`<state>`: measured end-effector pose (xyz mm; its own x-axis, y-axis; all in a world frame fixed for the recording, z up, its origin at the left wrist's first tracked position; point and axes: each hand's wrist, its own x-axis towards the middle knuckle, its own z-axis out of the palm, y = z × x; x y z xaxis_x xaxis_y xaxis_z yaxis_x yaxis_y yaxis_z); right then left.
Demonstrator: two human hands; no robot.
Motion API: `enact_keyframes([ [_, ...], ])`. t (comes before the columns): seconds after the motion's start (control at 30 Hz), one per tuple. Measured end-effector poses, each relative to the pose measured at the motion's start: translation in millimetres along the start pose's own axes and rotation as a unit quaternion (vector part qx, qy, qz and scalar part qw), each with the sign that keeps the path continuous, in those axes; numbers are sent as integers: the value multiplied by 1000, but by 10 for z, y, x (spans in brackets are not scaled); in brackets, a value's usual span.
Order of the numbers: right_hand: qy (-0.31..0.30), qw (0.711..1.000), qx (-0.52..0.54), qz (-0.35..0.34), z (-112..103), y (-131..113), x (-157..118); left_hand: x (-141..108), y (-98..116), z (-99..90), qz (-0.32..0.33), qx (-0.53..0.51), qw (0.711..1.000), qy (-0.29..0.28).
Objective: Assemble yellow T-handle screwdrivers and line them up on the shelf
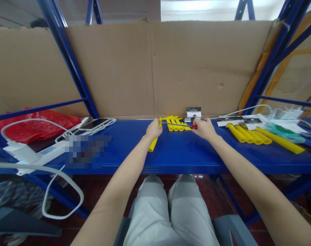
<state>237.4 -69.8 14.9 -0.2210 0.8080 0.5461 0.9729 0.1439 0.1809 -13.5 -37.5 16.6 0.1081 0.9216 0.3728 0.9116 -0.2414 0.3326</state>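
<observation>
My left hand [153, 129] is closed around a yellow tube [152, 145], whose lower end sticks out below the fist over the blue table. In my right hand [204, 128] is a screwdriver [193, 126] with a red handle. Its thin shaft points left, and the tip reaches the upper part of the tube by my left fingers. Just behind the shaft, several yellow tubes [175, 127] lie side by side on the table. Black-and-white cards [193, 112] stand near my right fingers at the back.
More yellow tubes [249, 135] with printed header cards [230, 120] lie at the right. On the left are a red plastic bag [40, 123], a phone [94, 124], white cables and a power strip [49, 152]. Blue posts [68, 51] and a cardboard wall [155, 71] bound the blue table [186, 153].
</observation>
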Motion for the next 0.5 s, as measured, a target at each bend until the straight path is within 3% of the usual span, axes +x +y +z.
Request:
enact_keyframes([
  [0.1, -22, 1000, -2, 17, -24, -17, -5, -3, 4, -1, 2, 2, 1000, 1],
  [0.5, -2, 999, 34, -25, 16, 30, -8, -9, 9, -16, -4, 1, 1000, -3],
])
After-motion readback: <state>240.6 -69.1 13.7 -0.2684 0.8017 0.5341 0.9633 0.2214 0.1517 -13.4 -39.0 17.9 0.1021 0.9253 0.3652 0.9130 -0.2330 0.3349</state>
